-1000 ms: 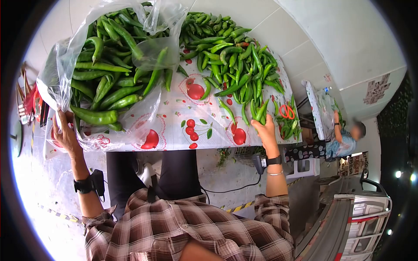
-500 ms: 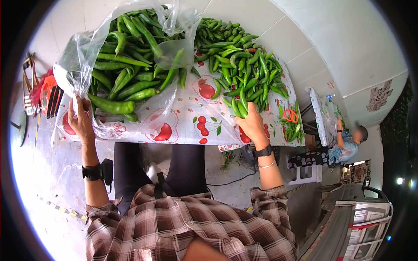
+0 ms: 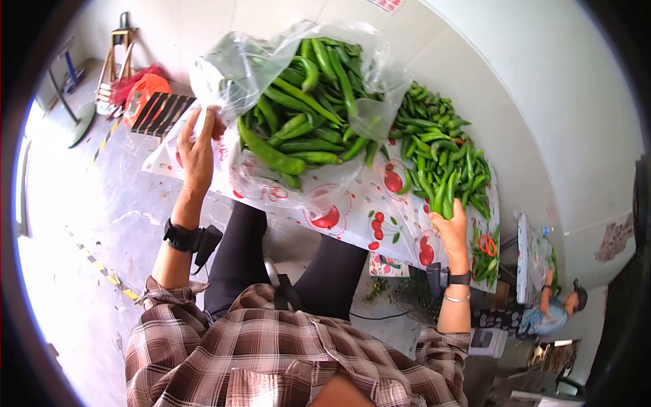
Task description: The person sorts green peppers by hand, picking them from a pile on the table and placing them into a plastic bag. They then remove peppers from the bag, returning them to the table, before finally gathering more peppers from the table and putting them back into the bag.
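Note:
My left hand [image 3: 197, 154] is closed on the edge of a clear plastic bag [image 3: 237, 91] at the table's left end. Large green chili peppers [image 3: 298, 144] fill the open bag. My right hand [image 3: 452, 227] is wrapped round a few smaller green chili peppers [image 3: 444, 195], their tips pointing away from me. Just beyond it spreads a heap of small green chili peppers [image 3: 468, 163]. Orange-handled scissors [image 3: 487, 245] lie on more green pieces to the right of this hand. Beneath everything is a fruit-print tablecloth [image 3: 349, 220].
Left of the table stand a dark striped slatted seat [image 3: 163, 114] and an orange bag [image 3: 146, 91]. At the right, another person [image 3: 546, 313] works at a second table [image 3: 524, 264], near a white stool [image 3: 487, 341]. A wall [image 3: 488, 88] runs behind the heap.
The view has turned, so the table now looks slanted and shifted right. Both hands keep their holds, the left on the plastic bag, the right on the chili peppers.

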Demonstrator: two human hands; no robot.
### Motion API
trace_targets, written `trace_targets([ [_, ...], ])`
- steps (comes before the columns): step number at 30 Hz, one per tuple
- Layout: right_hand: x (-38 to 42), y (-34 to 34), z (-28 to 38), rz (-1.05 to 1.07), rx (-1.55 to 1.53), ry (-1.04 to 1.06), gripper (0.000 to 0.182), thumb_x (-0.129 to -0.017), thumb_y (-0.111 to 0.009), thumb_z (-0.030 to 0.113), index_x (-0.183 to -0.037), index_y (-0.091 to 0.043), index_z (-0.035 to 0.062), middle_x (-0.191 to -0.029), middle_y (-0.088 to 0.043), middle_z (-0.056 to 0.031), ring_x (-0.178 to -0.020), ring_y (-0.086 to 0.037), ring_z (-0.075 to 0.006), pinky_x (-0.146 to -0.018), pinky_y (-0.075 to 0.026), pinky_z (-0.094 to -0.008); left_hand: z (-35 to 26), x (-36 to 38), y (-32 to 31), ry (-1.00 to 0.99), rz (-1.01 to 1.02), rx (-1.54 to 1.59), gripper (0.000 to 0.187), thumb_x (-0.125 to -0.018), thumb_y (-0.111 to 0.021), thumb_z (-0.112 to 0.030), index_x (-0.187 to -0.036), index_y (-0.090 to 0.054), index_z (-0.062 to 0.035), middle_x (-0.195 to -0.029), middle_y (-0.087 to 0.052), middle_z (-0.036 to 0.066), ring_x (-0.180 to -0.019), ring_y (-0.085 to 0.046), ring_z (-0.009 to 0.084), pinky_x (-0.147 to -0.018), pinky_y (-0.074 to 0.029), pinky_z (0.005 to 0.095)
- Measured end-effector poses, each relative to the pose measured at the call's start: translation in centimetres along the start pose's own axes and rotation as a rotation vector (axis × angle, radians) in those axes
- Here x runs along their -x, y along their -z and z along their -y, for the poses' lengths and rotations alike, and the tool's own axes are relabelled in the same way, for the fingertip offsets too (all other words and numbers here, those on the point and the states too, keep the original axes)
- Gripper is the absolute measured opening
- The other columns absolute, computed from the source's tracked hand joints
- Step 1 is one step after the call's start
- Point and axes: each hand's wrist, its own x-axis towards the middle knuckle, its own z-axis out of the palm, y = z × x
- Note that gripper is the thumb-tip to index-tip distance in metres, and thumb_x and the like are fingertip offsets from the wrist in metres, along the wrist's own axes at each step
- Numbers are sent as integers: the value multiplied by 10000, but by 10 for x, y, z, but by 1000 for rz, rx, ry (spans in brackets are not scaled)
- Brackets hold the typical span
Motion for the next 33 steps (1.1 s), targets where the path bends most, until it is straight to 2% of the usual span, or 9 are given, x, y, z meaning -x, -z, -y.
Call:
trace_targets([
  [7,-20,-53,117,212,34,402,354,-680,-631,3,-1007,-496,5,-829,-539,-2,-745,-477,-70,-696,-425,-224,-67,-49,-5,-226,95,47,263,-923,-437,-197,-942,-592,14,-694,-521,11,-625,-463,69,-582,-368,200],
  [9,-33,-73,144,238,231,587,387,-672,-650,58,-1020,-487,14,-799,-581,-71,-718,-562,-142,-675,-449,-267,-93,-61,-12,-301,113,10,277,-926,-422,-197,-947,-592,21,-698,-520,14,-625,-460,67,-581,-362,199],
  [12,-49,-110,186,298,315,693,386,-679,-631,86,-1023,-465,27,-795,-598,-204,-759,-598,-370,-634,-471,-371,-105,-87,-20,-336,176,84,287,-925,-413,-194,-960,-587,31,-709,-534,20,-646,-472,70,-593,-373,200],
  [15,-90,-151,210,241,467,882,407,-669,-650,163,-998,-461,16,-765,-590,-217,-738,-566,-419,-657,-467,-435,-116,-104,-28,-354,172,95,273,-916,-431,-194,-932,-605,16,-696,-545,9,-647,-488,66,-594,-386,197],
  [18,-146,-182,231,223,494,861,473,-659,-664,203,-1041,-468,3,-845,-590,-225,-818,-562,-402,-733,-462,-429,-124,-117,-33,-365,165,89,265,-905,-450,-205,-899,-625,-5,-680,-553,-5,-645,-502,59,-591,-395,194],
  [20,-176,-192,228,141,474,1191,490,-670,-660,198,-1082,-488,-1,-980,-571,-216,-935,-542,-362,-809,-444,-395,-126,-127,-32,-372,163,85,278,-904,-447,-224,-893,-630,-15,-678,-551,-9,-639,-501,57,-587,-395,197],
  [23,-173,-184,219,153,416,1066,462,-693,-648,177,-1101,-513,7,-1073,-544,-187,-1008,-514,-330,-854,-425,-374,-125,-136,-27,-373,148,112,284,-909,-444,-232,-894,-630,-18,-673,-548,-11,-630,-497,58,-581,-393,198],
  [31,-76,-104,134,151,259,731,317,-732,-621,43,-1037,-549,-8,-991,-571,-117,-859,-574,-233,-724,-478,-307,-102,-128,-25,-236,79,165,243,-911,-461,-206,-975,-619,-34,-871,-629,40,-742,-555,89,-623,-436,213],
  [33,-63,-81,104,128,161,557,300,-747,-616,51,-1036,-559,-7,-1002,-574,-100,-839,-584,-186,-673,-488,-288,-98,-136,-18,-134,66,275,274,-911,-448,-182,-1046,-558,29,-1058,-601,128,-944,-584,205,-826,-465,300],
])
